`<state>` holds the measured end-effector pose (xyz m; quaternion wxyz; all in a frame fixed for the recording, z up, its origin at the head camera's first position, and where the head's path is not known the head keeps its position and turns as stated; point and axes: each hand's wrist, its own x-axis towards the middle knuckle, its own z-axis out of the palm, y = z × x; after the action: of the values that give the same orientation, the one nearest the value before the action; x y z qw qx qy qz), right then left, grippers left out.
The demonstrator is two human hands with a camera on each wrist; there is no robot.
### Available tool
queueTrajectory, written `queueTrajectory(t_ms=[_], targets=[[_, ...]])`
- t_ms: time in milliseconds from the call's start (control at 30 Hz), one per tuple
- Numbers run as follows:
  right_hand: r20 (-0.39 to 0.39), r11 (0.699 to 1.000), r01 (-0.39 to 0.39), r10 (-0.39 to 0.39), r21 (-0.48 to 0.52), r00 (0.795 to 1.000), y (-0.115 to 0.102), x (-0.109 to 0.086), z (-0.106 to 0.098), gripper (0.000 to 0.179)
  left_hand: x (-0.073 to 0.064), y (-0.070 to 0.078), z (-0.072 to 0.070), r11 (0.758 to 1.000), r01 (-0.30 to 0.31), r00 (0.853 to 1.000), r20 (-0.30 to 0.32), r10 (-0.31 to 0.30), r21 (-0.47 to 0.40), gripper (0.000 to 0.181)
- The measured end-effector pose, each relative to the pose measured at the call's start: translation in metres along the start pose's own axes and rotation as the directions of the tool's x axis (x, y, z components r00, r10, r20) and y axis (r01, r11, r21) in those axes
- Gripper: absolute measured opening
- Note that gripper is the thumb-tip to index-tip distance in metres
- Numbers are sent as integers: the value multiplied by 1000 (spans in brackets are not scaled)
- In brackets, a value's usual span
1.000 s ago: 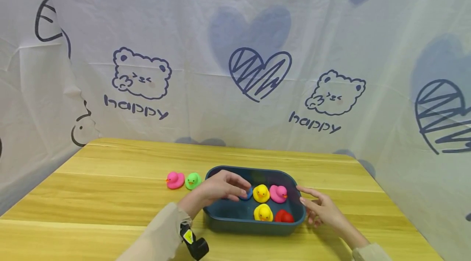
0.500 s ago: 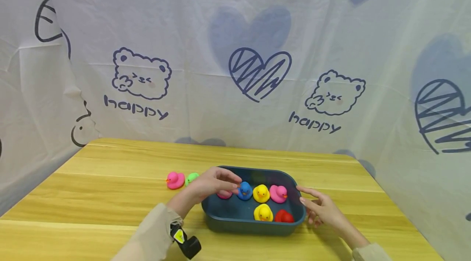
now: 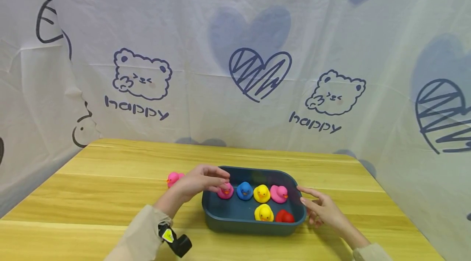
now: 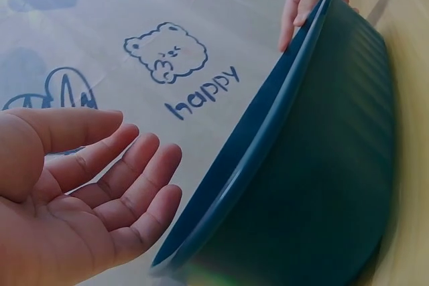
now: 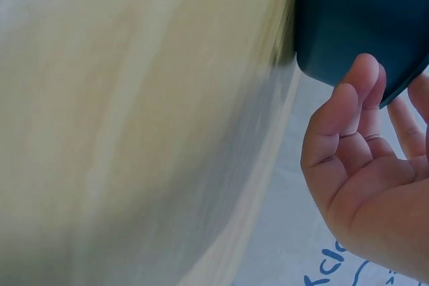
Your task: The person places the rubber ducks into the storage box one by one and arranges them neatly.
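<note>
A dark teal plastic bin (image 3: 254,227) stands on the table with several rubber ducks in it. Its back row runs from a pink duck (image 3: 226,191) past a blue duck (image 3: 244,191) and a yellow duck (image 3: 262,193) to another pink duck (image 3: 279,194). In front sit a second yellow duck (image 3: 264,213) and a red duck (image 3: 285,216). Over the bin's left end hovers my left hand (image 3: 202,181), its fingers loosely bent and nothing in them, as the left wrist view (image 4: 100,199) confirms. My right hand (image 3: 324,208) touches the bin's right end with its fingertips.
Left of the bin on the wooden table (image 3: 110,195), one more pink duck (image 3: 174,179) is partly covered by my left hand. A white cloth (image 3: 206,122) printed with hearts and bears hangs behind the table.
My left hand has moved left, away from the blue duck, uncovering it and the pink duck beside it. It now hides the green duck on the table. The right hand stays put.
</note>
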<state>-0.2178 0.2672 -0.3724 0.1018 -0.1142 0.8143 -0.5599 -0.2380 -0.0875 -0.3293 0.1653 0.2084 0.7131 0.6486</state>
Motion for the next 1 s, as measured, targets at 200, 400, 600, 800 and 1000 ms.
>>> queueTrajectory(t_ms=[200,400,600,800,1000], targets=[[2,1000,-6,6,3,1000,0,-1,0,54,-7,-2,-13,1000,-11,999,-50,11,0,31],[1,1000,-4,4,4,1000,1,0,0,54,-16,-8,-30,1000,-7,995,-97,10,28,37],[3,1000,-2,2,9,1000,1,-1,0,53,-24,-11,-45,999,-5,993,-120,11,46,39],[10,1000,-3,3,15,1000,1,-1,0,53,-32,-11,-56,991,7,978,-209,22,135,36],[10,1000,8,-8,4,1000,-1,-1,0,53,-36,-14,-63,974,-18,947,-308,90,228,31]])
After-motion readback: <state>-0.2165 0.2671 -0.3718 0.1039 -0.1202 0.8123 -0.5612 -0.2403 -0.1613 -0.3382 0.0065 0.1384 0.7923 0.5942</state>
